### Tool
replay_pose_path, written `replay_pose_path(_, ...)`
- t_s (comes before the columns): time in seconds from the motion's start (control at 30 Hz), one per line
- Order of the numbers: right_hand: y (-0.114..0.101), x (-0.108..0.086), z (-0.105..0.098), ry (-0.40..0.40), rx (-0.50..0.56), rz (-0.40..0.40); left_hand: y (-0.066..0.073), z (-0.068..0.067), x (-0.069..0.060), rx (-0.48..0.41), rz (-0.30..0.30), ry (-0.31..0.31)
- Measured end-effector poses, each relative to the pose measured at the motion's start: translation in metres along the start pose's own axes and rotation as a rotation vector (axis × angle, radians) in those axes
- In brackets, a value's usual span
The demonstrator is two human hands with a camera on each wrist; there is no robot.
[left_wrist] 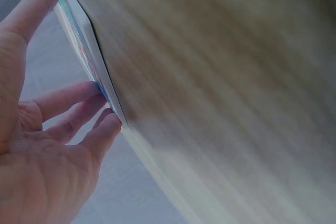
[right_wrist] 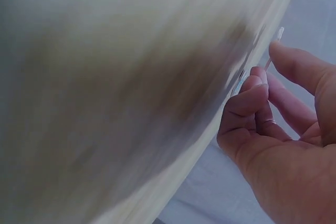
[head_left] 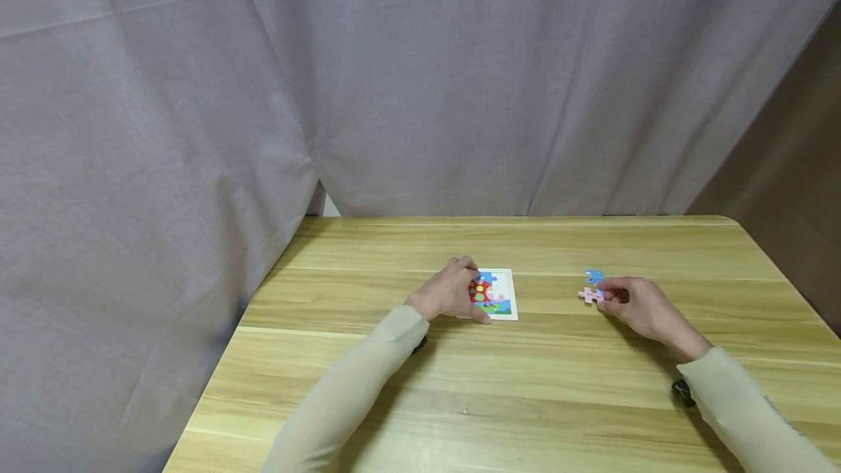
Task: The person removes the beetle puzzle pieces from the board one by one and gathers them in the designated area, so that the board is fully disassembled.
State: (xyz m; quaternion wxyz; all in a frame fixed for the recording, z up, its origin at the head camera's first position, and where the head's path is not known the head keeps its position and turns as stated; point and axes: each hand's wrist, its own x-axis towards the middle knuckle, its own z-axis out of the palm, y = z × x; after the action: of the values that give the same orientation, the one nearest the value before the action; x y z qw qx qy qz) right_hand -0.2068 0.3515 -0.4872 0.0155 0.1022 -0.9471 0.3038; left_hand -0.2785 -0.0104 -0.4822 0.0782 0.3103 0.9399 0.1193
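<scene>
Near the table's middle lies a small square puzzle board (head_left: 514, 299) with a white border. Assembled pieces in it form a red, dotted picture with blue and green, while a white patch shows at its right. My left hand (head_left: 455, 289) holds the board by opposite edges, its thumb at the near edge and fingertips at the far one; it covers the board's left part. To the right, my right hand (head_left: 647, 310) pinches a pink and blue jigsaw piece (head_left: 589, 295) between thumb and forefinger. The right wrist view shows this piece (right_wrist: 281, 35) edge-on, tilted up.
A blue jigsaw piece (head_left: 594, 276) lies just beyond the right hand. The wooden table (head_left: 525, 385) has its far edge against a grey curtain (head_left: 427, 93), which also hangs along the left side. A brown surface (head_left: 788, 166) rises at the right.
</scene>
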Motion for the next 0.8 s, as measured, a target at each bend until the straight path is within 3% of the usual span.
replay_pose_path(0.8,0.011,0.0,-0.008,-0.04,-0.044,0.023,0.001,0.0,-0.001,-0.001,-0.005,-0.002)
